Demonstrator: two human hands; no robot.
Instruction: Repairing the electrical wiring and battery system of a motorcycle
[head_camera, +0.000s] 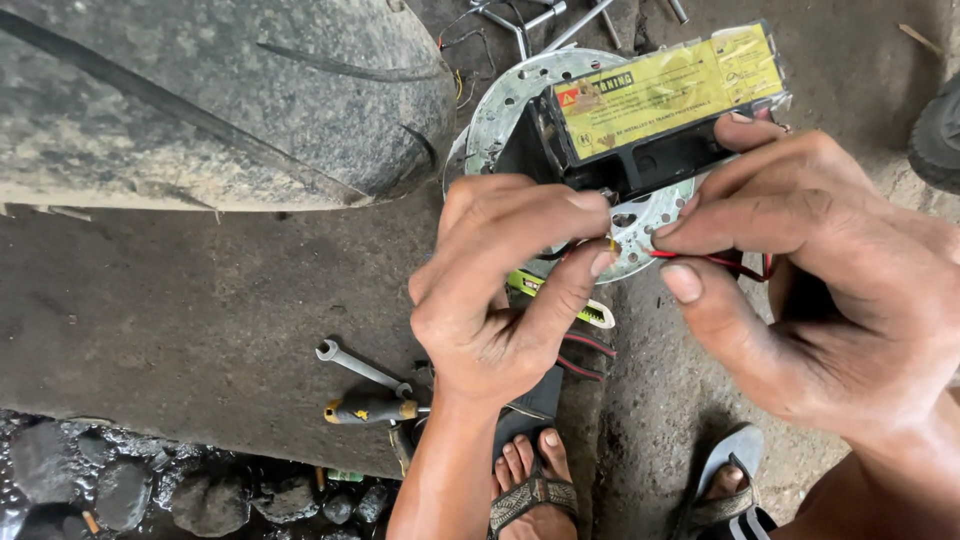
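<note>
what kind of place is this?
Likely an informal motorcycle repair spot, outdoors or open-sided: a dusty tyre, a brake disc, a spanner and a screwdriver lie on the bare concrete floor.

Two bare hands show, the left hand (500, 290) and the right hand (810, 270). Between them is one black box-shaped battery with a yellow label (650, 110), and one thin red wire (715, 260) is pinched at the fingertips. One round, drilled, silver metal brake disc (500, 110) lies behind. One large dusty black rubber tyre (220, 100) fills the upper left. On the concrete floor (180, 330) lie one silver open-ended spanner (355, 365) and one black-and-yellow-handled screwdriver (370, 410). Two sandalled feet (530, 480) appear below.
</note>
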